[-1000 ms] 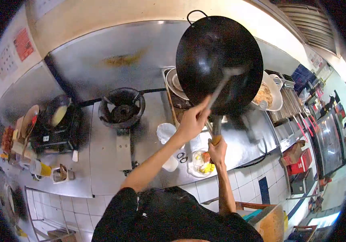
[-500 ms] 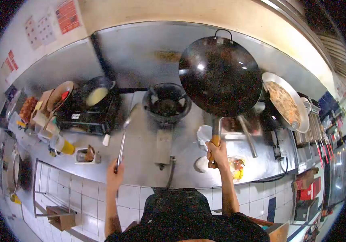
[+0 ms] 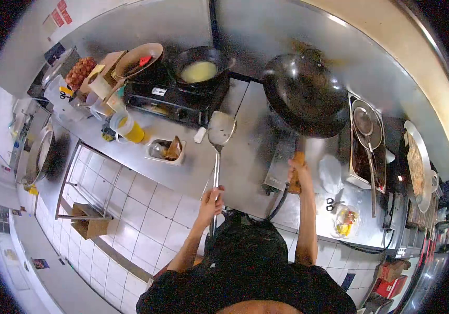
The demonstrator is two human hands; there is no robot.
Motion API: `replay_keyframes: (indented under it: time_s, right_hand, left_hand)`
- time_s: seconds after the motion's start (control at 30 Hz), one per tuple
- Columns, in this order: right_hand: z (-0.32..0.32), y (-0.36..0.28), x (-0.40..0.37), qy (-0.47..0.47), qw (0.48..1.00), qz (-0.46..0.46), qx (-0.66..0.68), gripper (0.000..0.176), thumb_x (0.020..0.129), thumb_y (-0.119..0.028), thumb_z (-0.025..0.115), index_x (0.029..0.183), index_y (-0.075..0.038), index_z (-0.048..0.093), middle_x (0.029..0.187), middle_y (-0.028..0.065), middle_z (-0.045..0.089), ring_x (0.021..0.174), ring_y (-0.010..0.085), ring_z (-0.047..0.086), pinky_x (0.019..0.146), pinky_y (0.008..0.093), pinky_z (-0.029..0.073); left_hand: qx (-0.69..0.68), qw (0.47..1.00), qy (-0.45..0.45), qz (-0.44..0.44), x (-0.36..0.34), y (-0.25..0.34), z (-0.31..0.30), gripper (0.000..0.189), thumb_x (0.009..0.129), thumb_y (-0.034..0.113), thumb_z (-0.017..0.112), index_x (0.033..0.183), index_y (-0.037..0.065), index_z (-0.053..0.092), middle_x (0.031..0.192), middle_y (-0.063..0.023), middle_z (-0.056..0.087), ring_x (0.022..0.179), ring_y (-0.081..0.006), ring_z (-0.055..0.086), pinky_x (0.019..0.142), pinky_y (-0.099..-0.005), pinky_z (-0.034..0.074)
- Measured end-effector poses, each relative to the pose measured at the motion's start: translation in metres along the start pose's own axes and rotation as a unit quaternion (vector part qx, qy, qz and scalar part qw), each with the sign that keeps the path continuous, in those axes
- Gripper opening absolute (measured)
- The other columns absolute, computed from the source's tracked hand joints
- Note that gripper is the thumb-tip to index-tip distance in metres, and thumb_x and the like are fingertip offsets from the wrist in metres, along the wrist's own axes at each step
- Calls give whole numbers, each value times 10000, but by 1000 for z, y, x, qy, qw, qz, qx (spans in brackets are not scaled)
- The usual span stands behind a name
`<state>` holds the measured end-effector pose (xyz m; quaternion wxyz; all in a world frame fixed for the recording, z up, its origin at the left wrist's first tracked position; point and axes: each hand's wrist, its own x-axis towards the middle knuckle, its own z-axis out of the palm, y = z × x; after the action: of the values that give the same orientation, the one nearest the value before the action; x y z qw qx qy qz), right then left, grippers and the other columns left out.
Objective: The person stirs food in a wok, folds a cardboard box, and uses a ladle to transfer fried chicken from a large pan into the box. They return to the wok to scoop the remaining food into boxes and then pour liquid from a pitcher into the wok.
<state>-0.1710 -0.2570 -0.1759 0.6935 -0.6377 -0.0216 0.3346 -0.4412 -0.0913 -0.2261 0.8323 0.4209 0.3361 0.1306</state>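
Note:
My right hand (image 3: pixel 299 172) is closed around the wooden handle of a large dark wok (image 3: pixel 308 94). The wok's shiny inside faces up, and it now covers the spot of the ring burner, whose top is hidden beneath it. My left hand (image 3: pixel 212 203) grips the long metal handle of a wok spatula (image 3: pixel 221 129). The spatula's broad blade points away from me over the steel counter (image 3: pixel 188 172), left of the wok. A steel tub (image 3: pixel 165 150) with something brown in it sits to the left of the blade.
At the back left, a black pan (image 3: pixel 199 67) with pale yellow contents rests on a portable stove (image 3: pixel 167 104). A jug of yellow liquid (image 3: pixel 126 127) stands nearer. On the right are strainers (image 3: pixel 366 123), a plastic bag of food (image 3: pixel 346 222) and a wide pan of food (image 3: pixel 417 167).
The wok has come from the right onto the burner, with my right hand still on its handle. My view has turned left. The spatula stays in my left hand.

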Motion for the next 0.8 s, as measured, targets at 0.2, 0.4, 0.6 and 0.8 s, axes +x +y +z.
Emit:
replay_keyframes:
  time_s: [0.2,0.4,0.6,0.8]
  right_hand:
    - [29,-8,16,44,998,12,40,284,796,-283,715,878,-85,529,658,-5,524,498,96,507,448,237,438]
    - [19,-6,6,52,998,12,35,344,811,-347,703,886,-68,515,674,11,532,500,118,518,455,249,450]
    - [20,3,-18,-9,989,27,143,335,864,-386,646,880,-83,507,666,18,541,515,153,557,468,317,480]
    - [-6,74,-35,-103,962,51,249,495,941,-541,405,995,-69,544,721,27,536,585,188,572,564,357,485]
  left_hand:
    - [5,999,-49,-8,16,13,3,367,992,382,419,1084,38,507,579,51,311,421,-30,265,360,-194,218]
    - [21,998,-53,22,12,10,24,398,985,410,425,1052,25,503,565,49,307,402,-28,279,349,-203,212]
    - [23,998,-24,46,39,-23,48,420,978,447,421,943,40,520,559,38,331,393,-35,287,337,-212,219]
    - [187,976,72,88,93,-77,35,459,977,467,402,869,42,541,559,24,369,392,-69,358,339,-228,298]
